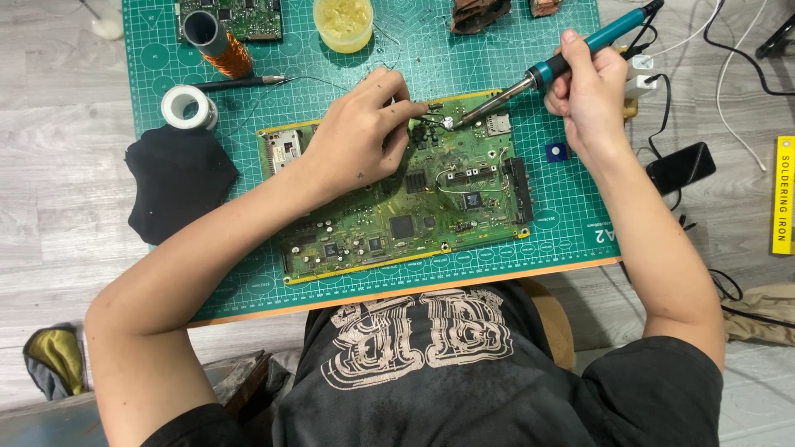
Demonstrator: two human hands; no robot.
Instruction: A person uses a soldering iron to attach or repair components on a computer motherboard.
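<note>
A large green circuit board (397,207) lies on a green cutting mat (563,207). My left hand (360,132) rests on the board's upper middle and pinches a thin solder wire (331,83) that trails back over the mat. My right hand (588,87) grips a teal-handled soldering iron (571,54). The iron's metal tip (457,124) touches the board at a shiny spot just right of my left fingertips.
A black cloth (178,178), a white tape roll (186,106), a copper wire coil (224,45) and a tub of yellow paste (343,22) lie at the mat's left and top. A small blue part (557,151), a black phone (681,166), cables and a yellow box (783,194) are to the right.
</note>
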